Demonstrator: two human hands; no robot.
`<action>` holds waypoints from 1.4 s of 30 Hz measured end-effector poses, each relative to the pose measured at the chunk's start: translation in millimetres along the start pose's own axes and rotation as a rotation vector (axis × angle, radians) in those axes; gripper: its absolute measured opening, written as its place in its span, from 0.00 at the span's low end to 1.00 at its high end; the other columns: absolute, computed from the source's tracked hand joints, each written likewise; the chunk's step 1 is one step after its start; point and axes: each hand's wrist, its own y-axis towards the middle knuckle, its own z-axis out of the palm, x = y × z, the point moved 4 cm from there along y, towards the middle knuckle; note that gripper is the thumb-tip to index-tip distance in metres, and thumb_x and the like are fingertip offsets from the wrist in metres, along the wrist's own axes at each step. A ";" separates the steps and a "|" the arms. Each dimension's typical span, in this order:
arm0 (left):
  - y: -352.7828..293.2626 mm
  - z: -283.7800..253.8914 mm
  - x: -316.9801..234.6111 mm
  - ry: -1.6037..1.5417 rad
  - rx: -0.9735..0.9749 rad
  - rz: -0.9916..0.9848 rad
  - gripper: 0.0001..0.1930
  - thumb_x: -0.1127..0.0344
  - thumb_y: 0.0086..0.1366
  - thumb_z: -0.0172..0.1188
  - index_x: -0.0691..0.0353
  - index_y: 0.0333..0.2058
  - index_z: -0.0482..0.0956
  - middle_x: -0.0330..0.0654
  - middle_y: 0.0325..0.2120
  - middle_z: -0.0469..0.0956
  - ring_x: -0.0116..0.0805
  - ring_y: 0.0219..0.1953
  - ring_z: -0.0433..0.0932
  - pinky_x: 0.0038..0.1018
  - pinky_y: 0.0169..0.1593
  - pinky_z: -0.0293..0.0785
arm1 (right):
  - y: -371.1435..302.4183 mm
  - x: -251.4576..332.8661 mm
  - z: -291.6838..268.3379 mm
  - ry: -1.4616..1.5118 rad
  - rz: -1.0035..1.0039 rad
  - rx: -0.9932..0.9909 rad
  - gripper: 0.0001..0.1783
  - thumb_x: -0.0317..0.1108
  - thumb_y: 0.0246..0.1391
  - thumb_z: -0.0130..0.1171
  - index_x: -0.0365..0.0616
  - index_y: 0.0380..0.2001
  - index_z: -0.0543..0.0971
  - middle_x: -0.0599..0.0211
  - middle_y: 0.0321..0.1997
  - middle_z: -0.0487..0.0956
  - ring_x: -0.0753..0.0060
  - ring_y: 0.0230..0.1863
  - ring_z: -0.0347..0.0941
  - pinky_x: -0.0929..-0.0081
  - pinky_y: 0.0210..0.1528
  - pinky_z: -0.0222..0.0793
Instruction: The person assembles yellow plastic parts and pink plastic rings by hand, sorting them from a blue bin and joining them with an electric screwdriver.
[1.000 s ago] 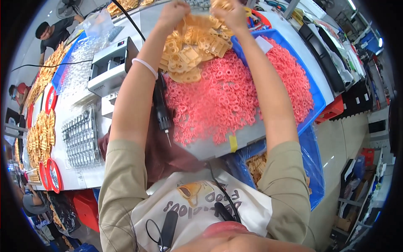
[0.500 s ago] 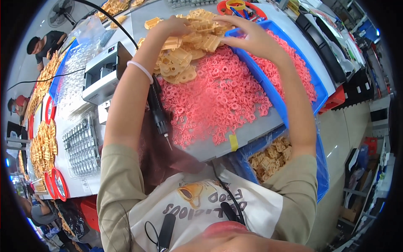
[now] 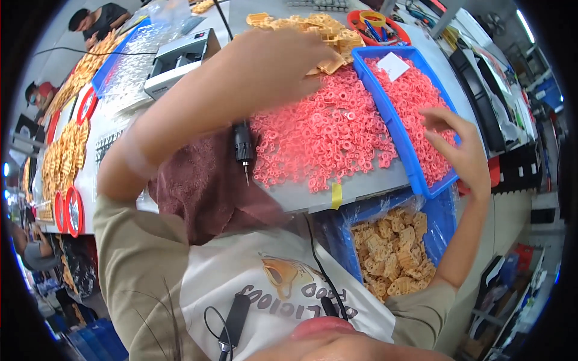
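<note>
Likely reaching: right hand (image 3: pixel 462 144) spread, seemingly empty, over pink rings (image 3: pixel 404 95); left hand (image 3: pixel 290 59) blurred, hold unclear; picking would call for a pinch.

A round red tray (image 3: pixel 400 32) holds tools (image 3: pixel 372 32), and a maroon cloth (image 3: pixel 201 189) lies crumpled.

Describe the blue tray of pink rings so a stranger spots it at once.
Start at the grey work surface bearing a loose heap of pink rings. Just right of that heap lies a long blue tray, the right hand at its near end. Unlike the lower blue bin of tan parts, it holds more pink rings and a white slip.
</note>
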 end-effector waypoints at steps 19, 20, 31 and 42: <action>-286.7 53.0 82.4 -1.320 0.288 -1.164 0.12 0.58 0.58 0.60 0.62 0.28 0.82 0.45 0.17 0.77 0.38 0.19 0.77 0.25 0.25 0.69 | 641.5 68.1 310.1 -0.578 -0.470 0.352 0.31 0.42 0.43 0.62 0.47 0.53 0.70 0.48 0.57 0.67 0.52 0.56 0.65 0.64 0.57 0.61; -287.1 54.6 87.7 -1.341 0.287 -1.188 0.12 0.58 0.58 0.60 0.62 0.28 0.82 0.45 0.17 0.77 0.38 0.19 0.77 0.25 0.25 0.69 | 655.9 71.2 328.3 -0.556 -0.572 0.219 0.31 0.43 0.43 0.62 0.46 0.52 0.70 0.49 0.57 0.67 0.51 0.57 0.64 0.64 0.57 0.60; -288.9 57.4 96.0 -1.521 0.710 -1.438 0.14 0.53 0.57 0.60 0.58 0.28 0.83 0.47 0.17 0.76 0.36 0.16 0.71 0.28 0.26 0.69 | 642.6 70.9 369.0 -0.562 -0.571 0.250 0.22 0.55 0.42 0.59 0.53 0.36 0.74 0.61 0.42 0.74 0.57 0.43 0.69 0.64 0.45 0.67; -281.1 54.9 84.9 -1.317 0.473 -1.258 0.11 0.64 0.58 0.60 0.66 0.24 0.80 0.45 0.15 0.76 0.33 0.15 0.70 0.24 0.26 0.69 | 518.5 37.9 218.0 -0.381 -0.468 0.334 0.16 0.38 0.41 0.57 0.42 0.30 0.67 0.63 0.26 0.67 0.67 0.30 0.65 0.72 0.33 0.62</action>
